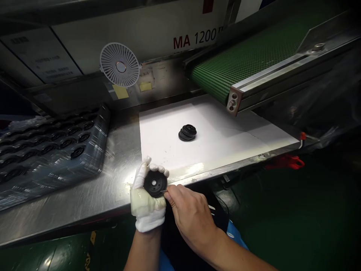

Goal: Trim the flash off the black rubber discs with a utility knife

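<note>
A round black disc-shaped part [153,191] with a hole in its middle and smaller holes near its rim lies in my left hand [142,205]. That hand wears a white glove with a yellowish wrap round the palm, and its fingers curl about the disc's edge. My bare right hand [193,212] pinches a thin, pale, blade-like tool [163,191] whose tip is at the disc's lower right rim. Most of this tool is hidden by the fingers. Beyond both hands, a leaning stack of similar black discs [187,133] stands on a white sheet [162,133].
Clear plastic trays [96,150] filled with black discs are stacked at the left on the metal table [118,150]. A green conveyor belt [254,52] slopes down from the upper right over the sheet. A small fan [120,66] stands at the back, beside yellow notes.
</note>
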`<state>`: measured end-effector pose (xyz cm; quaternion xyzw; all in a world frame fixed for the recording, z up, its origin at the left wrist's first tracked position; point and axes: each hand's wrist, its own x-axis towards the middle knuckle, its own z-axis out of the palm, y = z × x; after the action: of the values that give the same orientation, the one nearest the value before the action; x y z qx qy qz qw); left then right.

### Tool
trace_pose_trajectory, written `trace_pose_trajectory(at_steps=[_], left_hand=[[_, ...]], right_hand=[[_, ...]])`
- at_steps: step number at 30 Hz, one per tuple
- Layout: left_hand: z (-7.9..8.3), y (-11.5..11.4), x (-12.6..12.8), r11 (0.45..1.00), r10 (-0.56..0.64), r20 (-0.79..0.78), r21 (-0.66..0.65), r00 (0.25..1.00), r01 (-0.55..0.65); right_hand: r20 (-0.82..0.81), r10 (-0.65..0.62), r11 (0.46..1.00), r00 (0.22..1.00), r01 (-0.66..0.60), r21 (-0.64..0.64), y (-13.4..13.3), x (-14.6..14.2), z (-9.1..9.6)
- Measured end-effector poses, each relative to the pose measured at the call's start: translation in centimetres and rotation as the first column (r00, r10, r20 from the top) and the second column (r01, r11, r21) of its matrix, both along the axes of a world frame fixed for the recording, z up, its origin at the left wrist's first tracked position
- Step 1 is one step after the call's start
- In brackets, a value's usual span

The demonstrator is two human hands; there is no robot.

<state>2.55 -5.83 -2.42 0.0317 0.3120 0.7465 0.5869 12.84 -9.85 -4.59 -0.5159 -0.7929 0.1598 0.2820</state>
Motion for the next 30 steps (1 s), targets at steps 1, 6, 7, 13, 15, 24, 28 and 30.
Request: trace_pose_trajectory(at_steps=[1, 6, 7, 13, 15, 24, 28, 30], left_hand=[[0.0, 0.0, 0.0, 0.999, 0.032, 0.002, -0.002, 0.999, -0.032], [0.3, -0.6, -0.9, 0.990, -0.139, 0.008, -0.015, 0.990, 0.139], [0.3, -0.7, -1.1, 0.980, -0.197, 0.016, -0.018, 0.980, 0.198], [0.0, -0.3, -0.7, 0.997, -0.081, 0.018, 0.013, 0.997, 0.080], [0.1, 0.1, -0.1, 1.000, -0.014, 0.027, -0.003, 1.000, 0.014], [0.4, -0.5, -0.7, 0.992, -0.127, 0.002, 0.012, 0.992, 0.127], [0.1, -0.5, -1.2, 0.983, -0.182, 0.011, 0.001, 0.983, 0.182], [-0.2, -0.2, -0.9, 0.994, -0.107, -0.001, 0.009, 0.994, 0.107]], right_hand=[[0.001, 0.004, 1.000, 1.000, -0.004, 0.001, -0.1, -0.2, 0.0], [-0.029, 0.047, 0.999, 0.998, -0.047, 0.002, 0.2, 0.3, -0.1], [-0.030, 0.040, 0.999, 0.999, -0.040, 0.008, 0.3, 0.5, -0.1], [0.014, -0.034, 0.999, 0.999, 0.034, 0.020, 0.5, 0.7, -0.1], [0.006, -0.021, 1.000, 1.000, 0.020, 0.012, 0.3, 0.4, -0.1], [-0.009, 0.029, 1.000, 1.000, -0.028, 0.003, 0.3, 0.2, -0.2], [0.015, -0.026, 1.000, 1.000, 0.025, 0.013, 0.6, 0.8, -0.1], [0.024, -0.033, 0.999, 0.999, 0.033, 0.001, 0.6, 0.8, -0.1]])
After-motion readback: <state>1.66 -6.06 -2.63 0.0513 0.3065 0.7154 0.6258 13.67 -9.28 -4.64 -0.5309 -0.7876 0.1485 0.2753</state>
